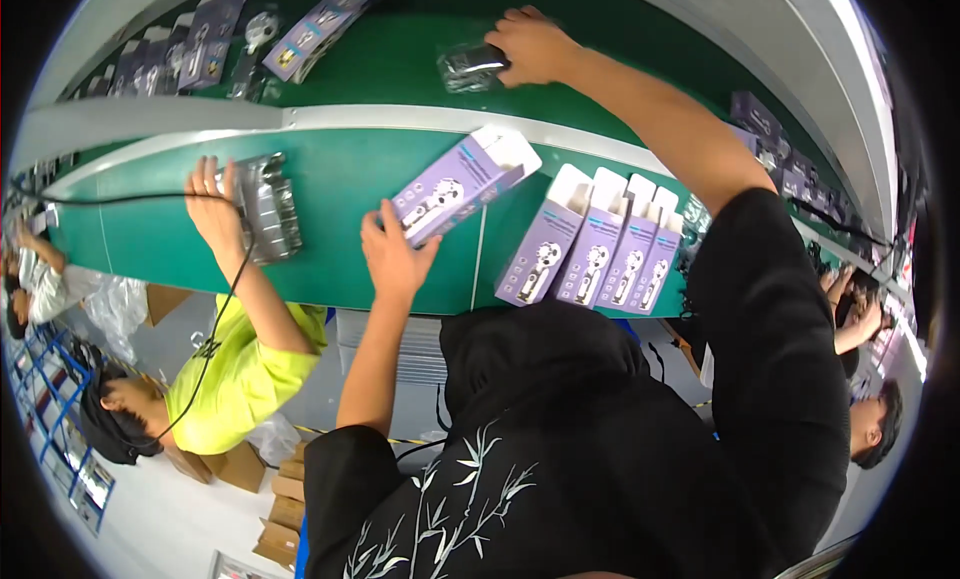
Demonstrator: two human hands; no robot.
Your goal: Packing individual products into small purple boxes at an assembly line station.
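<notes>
My left hand (395,254) is closed on the lower end of a purple-and-white carton (450,191), its far end flap standing open. The carton lies tilted over the green worktop, its printed side up. Across the pale rail, my right hand (532,47) reaches far over the green belt. Its fingers are closed on a clear plastic bag (470,67) with a dark item in it, whose kind I cannot make out. To the right of the carton, several like purple cartons (590,244) lean in a row with open white tops.
A pale rail (400,117) divides the worktop (330,199) from the belt (400,59). At left a co-worker's hand (215,204) rests by silvery packets (270,209); a black cable (130,198) hangs there. More purple cartons (325,27) and a bagged item (258,39) sit on the belt.
</notes>
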